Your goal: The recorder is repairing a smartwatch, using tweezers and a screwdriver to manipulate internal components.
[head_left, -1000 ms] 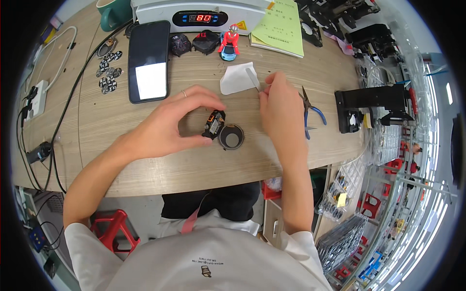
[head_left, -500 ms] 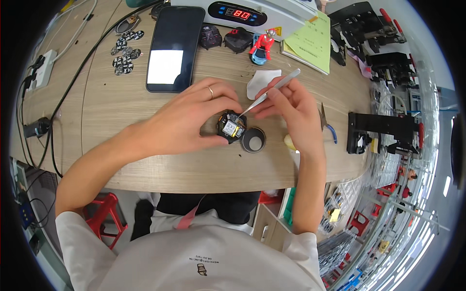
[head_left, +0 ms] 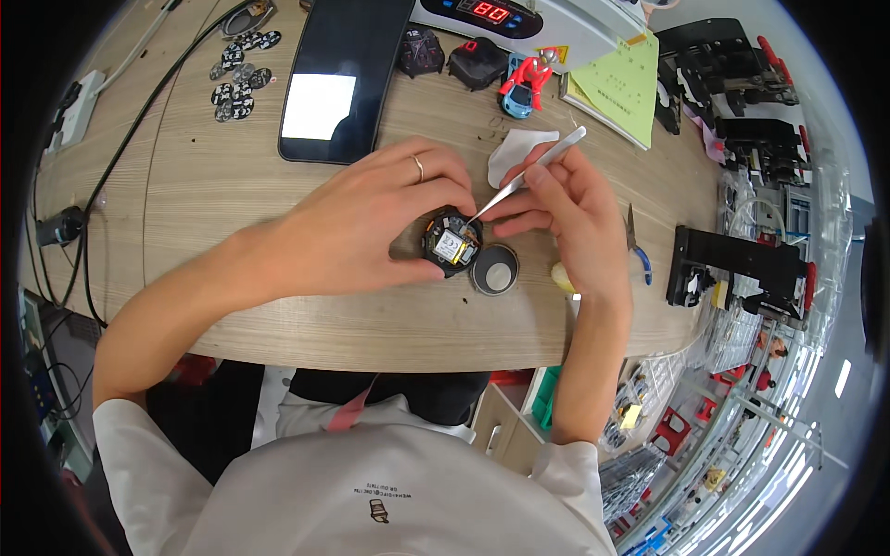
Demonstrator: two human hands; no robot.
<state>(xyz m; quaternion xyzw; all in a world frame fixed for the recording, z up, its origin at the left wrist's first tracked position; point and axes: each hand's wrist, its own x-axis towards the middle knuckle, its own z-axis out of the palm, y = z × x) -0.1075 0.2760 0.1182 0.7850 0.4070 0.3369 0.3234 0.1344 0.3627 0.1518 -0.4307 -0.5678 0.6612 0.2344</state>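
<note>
On the wooden workbench, the opened round watch body sits between my hands. My left hand pinches its rim, thumb at 7 o'clock, forefinger at 12. My right hand pinches metal tweezers, tip near 1 o'clock. The round case back lies at 4 o'clock. Presumably light and stiff, with fragile exposed electronics: hold by rim only.
</note>
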